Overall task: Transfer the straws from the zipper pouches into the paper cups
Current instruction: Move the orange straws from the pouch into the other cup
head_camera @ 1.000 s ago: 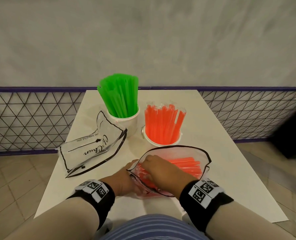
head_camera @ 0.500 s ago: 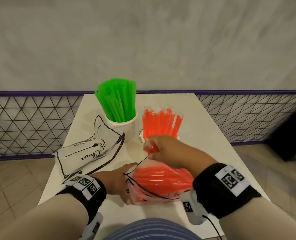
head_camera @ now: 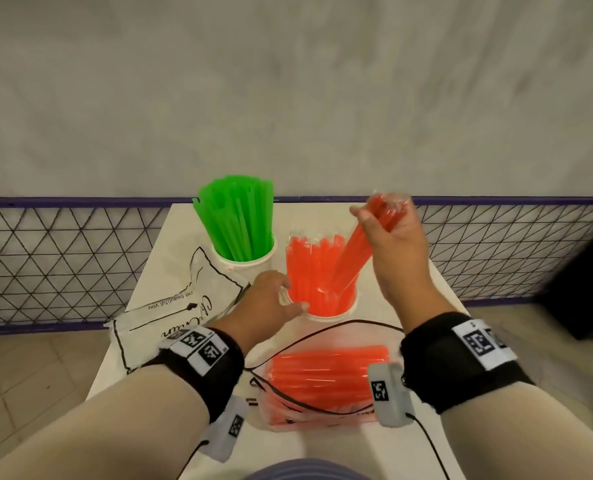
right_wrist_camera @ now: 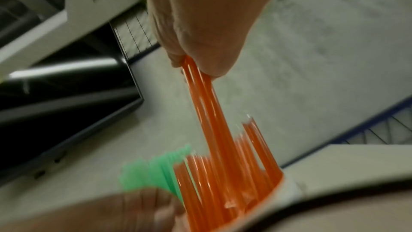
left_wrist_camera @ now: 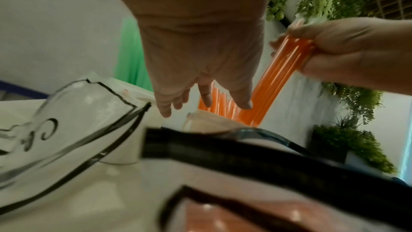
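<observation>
My right hand (head_camera: pixel 383 220) grips a bunch of orange straws (head_camera: pixel 352 252) near their tops and holds them tilted. Their lower ends stand inside the right paper cup (head_camera: pixel 326 315) among other orange straws (head_camera: pixel 305 271). In the right wrist view the right hand (right_wrist_camera: pixel 194 66) pinches the same bunch (right_wrist_camera: pixel 214 121). My left hand (head_camera: pixel 284 294) is open with its fingers (left_wrist_camera: pixel 165 110) stretched toward that cup's left side. A clear zipper pouch (head_camera: pixel 322 375) of orange straws lies open near me. The left cup (head_camera: pixel 243 263) holds green straws (head_camera: pixel 234 226).
An empty clear pouch (head_camera: pixel 170 306) with black trim and lettering lies on the left of the white table (head_camera: pixel 409 306). A low wire-mesh fence (head_camera: pixel 45 265) runs behind the table before a grey wall. The table is narrow, with floor on both sides.
My right hand has lifted a bunch of orange straws out of the pouch and up into the orange cup. My left hand has let go of the pouch and moved to the cup.
</observation>
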Demonstrator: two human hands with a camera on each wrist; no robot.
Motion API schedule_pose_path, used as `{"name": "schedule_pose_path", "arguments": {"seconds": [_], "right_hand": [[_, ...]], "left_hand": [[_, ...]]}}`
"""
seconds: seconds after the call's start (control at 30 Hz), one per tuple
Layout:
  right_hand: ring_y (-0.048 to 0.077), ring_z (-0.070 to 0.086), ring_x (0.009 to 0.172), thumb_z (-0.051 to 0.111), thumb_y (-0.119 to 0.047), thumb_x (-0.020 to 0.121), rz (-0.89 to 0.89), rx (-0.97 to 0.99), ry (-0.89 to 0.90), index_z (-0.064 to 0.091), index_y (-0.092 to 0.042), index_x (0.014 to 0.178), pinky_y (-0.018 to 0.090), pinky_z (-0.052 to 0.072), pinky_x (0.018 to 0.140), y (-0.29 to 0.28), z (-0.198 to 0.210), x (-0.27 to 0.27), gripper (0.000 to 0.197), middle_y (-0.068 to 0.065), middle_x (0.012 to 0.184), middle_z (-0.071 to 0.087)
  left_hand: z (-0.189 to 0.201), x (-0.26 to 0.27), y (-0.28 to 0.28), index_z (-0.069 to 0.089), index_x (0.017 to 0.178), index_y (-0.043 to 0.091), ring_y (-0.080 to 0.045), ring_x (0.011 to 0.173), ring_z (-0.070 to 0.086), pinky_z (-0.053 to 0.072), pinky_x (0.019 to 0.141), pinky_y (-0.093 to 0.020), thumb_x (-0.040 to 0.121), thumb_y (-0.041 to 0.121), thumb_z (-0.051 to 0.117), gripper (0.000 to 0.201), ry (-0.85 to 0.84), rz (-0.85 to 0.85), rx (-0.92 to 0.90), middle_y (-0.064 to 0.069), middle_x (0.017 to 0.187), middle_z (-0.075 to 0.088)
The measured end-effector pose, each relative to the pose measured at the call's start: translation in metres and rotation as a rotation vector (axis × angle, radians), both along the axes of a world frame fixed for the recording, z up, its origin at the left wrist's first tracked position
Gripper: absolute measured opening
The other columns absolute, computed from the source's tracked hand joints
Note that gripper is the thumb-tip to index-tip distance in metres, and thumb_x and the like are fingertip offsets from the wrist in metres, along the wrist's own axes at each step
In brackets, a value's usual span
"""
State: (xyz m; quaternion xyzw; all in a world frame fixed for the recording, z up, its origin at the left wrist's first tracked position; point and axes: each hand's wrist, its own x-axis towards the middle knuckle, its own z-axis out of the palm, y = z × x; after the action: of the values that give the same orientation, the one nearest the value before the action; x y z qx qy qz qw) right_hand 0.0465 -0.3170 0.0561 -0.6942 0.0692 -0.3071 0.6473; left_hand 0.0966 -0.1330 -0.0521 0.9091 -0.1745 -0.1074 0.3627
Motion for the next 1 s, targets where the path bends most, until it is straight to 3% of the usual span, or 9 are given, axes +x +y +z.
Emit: {"name": "schedule_pose_path", "arguments": {"seconds": [0.1,0.2,0.33,0.43,0.53,0.7,0.8,0.87,1.0], "right_hand": [[0.01,0.062,0.079,0.067,-0.024,0.09,-0.103,-0.121,0.154,0.057,-0.031,0.093,0.029,0.052,0.074,0.003,-0.037,0.006,0.013,-0.008,0.086,0.063],[0.018,0.056,0.101,0.065,-0.031,0.09,-0.203,-0.417,0.338,0.056,-0.028,0.103,0.035,0.049,0.089,-0.002,-0.073,0.011,0.016,-0.006,0.102,0.056],[0.023,0.042,0.116,0.065,-0.034,0.09,-0.257,-0.663,0.488,0.056,-0.012,0.122,0.032,0.034,0.1,-0.01,-0.098,0.013,0.039,0.006,0.125,0.048],[0.027,0.041,0.122,0.067,-0.033,0.09,-0.19,-0.696,0.571,0.047,-0.005,0.131,0.033,0.033,0.103,-0.01,-0.1,0.018,0.054,0.012,0.133,0.042],[0.027,0.037,0.133,0.081,-0.035,0.077,-0.093,-0.441,0.566,0.027,-0.01,0.143,0.034,0.033,0.106,-0.008,-0.093,0.025,0.089,0.011,0.146,0.028],[0.024,0.028,0.143,0.093,-0.038,0.056,0.134,-0.192,0.535,-0.016,-0.042,0.147,0.046,0.03,0.114,0.002,-0.073,0.046,0.142,0.009,0.159,0.02],[0.022,0.037,0.139,0.094,-0.045,0.044,0.203,-0.293,0.516,-0.017,-0.051,0.143,0.047,0.035,0.112,0.022,-0.069,0.062,0.149,0.006,0.154,0.033],[0.024,0.04,0.136,0.093,-0.05,0.039,0.195,-0.39,0.498,-0.014,-0.054,0.143,0.05,0.037,0.11,0.037,-0.068,0.068,0.149,0.004,0.15,0.037],[0.025,0.05,0.124,0.089,-0.042,0.056,0.074,-0.607,0.465,-0.007,-0.044,0.147,0.05,0.042,0.104,0.052,-0.079,0.069,0.132,0.003,0.138,0.044]], "left_hand": [[-0.009,-0.002,-0.013,0.052,0.107,0.025,-0.023,0.139,0.032,0.03,0.114,-0.04,0.074,0.051,0.077,0.048,0.034,-0.03,0.029,-0.002,0.154,0.026],[-0.02,-0.002,-0.016,0.05,0.085,0.032,-0.022,0.136,0.039,0.037,0.109,-0.041,0.064,0.061,0.076,0.044,0.028,-0.046,-0.018,0.007,0.154,0.029],[-0.023,-0.002,-0.016,0.052,0.079,0.026,-0.013,0.127,0.045,0.041,0.102,-0.035,0.069,0.053,0.079,0.039,-0.018,-0.065,-0.016,0.016,0.151,0.031],[-0.026,0.0,-0.015,0.05,0.08,0.03,-0.016,0.13,0.045,0.043,0.103,-0.04,0.063,0.067,0.073,0.046,-0.003,-0.064,0.01,0.015,0.155,0.027],[-0.029,0.002,-0.015,0.05,0.079,0.031,-0.016,0.131,0.046,0.045,0.1,-0.041,0.062,0.07,0.071,0.047,0.019,-0.058,0.021,0.017,0.156,0.025],[-0.017,-0.005,-0.017,0.053,0.089,0.023,-0.015,0.116,0.053,0.045,0.084,-0.03,0.072,0.057,0.075,0.043,-0.002,-0.054,0.043,0.019,0.155,0.023],[-0.013,-0.004,-0.019,0.056,0.12,0.02,-0.012,0.106,0.056,0.047,0.083,-0.028,0.074,0.055,0.075,0.061,-0.01,-0.055,0.08,0.019,0.146,0.035],[-0.009,-0.005,-0.02,0.037,0.143,0.025,-0.013,0.115,0.056,0.044,0.089,-0.024,0.076,0.051,0.075,0.081,0.021,-0.055,0.069,0.012,0.139,0.047],[-0.006,-0.006,-0.019,0.033,0.147,0.021,-0.013,0.116,0.056,0.043,0.092,-0.023,0.08,0.045,0.074,0.082,0.016,-0.08,0.086,0.007,0.142,0.046]]}}
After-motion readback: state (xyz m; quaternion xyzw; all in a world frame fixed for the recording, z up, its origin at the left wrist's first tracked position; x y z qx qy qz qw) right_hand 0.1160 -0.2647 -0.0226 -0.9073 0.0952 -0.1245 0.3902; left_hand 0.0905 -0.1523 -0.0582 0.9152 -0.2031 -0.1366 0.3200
